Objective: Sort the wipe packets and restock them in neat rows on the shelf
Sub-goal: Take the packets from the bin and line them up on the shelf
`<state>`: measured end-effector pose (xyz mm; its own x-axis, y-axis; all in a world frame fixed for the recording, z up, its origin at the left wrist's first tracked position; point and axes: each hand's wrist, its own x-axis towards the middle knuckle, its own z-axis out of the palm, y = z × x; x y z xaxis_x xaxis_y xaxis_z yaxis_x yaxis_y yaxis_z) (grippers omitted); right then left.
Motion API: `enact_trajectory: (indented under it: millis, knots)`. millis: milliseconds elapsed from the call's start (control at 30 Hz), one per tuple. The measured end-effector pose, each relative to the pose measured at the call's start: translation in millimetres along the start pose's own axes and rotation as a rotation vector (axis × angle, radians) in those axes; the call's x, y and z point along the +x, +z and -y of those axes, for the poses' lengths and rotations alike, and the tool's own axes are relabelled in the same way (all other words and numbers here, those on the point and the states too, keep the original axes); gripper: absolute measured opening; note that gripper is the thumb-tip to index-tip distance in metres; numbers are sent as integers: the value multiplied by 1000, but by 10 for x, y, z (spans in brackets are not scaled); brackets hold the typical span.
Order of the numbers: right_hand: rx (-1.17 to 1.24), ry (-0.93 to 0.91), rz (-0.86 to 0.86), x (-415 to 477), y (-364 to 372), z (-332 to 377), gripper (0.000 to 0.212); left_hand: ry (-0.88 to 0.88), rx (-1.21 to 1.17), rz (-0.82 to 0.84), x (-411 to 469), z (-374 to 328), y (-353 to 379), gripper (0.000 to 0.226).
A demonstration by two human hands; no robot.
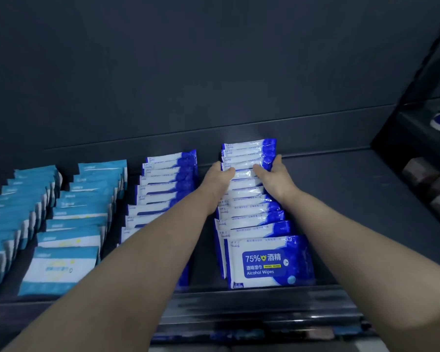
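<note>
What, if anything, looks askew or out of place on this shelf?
Nothing spilled or damaged. Only the rightmost row of alcohol wipe packets looks ragged: its side edges step in and out, while the left hand and right hand grip its back packets.

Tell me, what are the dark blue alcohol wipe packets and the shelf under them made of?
The alcohol wipe packets look like thin, glossy plastic film: bright glints and fine crinkles show along their tops. The shelf is dark grey, smooth and matt; perhaps painted metal or laminate, but the look leaves that open.
</note>
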<state>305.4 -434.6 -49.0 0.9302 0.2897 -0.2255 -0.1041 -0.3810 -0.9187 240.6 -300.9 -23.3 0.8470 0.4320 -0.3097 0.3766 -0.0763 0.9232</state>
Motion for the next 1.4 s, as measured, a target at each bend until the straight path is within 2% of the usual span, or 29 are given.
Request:
enact_trajectory:
  millis: [133, 167, 267, 367, 467, 567, 667, 767, 967, 1033, 1167, 1400]
  knots:
    - [-21, 12, 2, 16, -7, 10, 99, -7, 69, -31, -24, -45, 6, 27]
    - [-48, 14, 11, -19, -37, 37, 92, -5, 100, -43, -32, -51, 1, 26]
    - [-214, -67, 21, -155, -196, 66, 51, 113, 279, -69, -145, -87, -52, 19]
    - [-517, -223, 49, -404, -382, 57, 51, 269, 483, -5, -287, -65, -158, 45]
    - [-604, -371, 63, -718, -495, 4, 44, 358, 680, -43, -419, -28, -264, 48]
    - [-491, -409, 85, -1048, -462, -83, 48, 276, 573, -69, -590, 21, -284, 39]
    - [-282, -316, 106, -1237, -309, -171, 54, 83, 375, -37, -765, 106, -181, 38]
    - [-196, -256, 88, -1275, -184, -199, 57, 1, 110, -40, -866, 198, -35, 23]
    - [-194, -227, 62, -1295, -134, -203, 61, -31, -142, -26, -882, 278, -13, 42]
    - [-250, -251, 46, -1300, -132, -223, 62, -44, -122, -1, -900, 296, -49, 53]
    - [-313, -270, -7, -1302, -45, -244, 64, 5, 35, 93, -927, 321, -33, 35]
    - [-449, -280, -14, -1310, -68, -260, 62, 117, 231, 135, -985, 289, -62, 44]
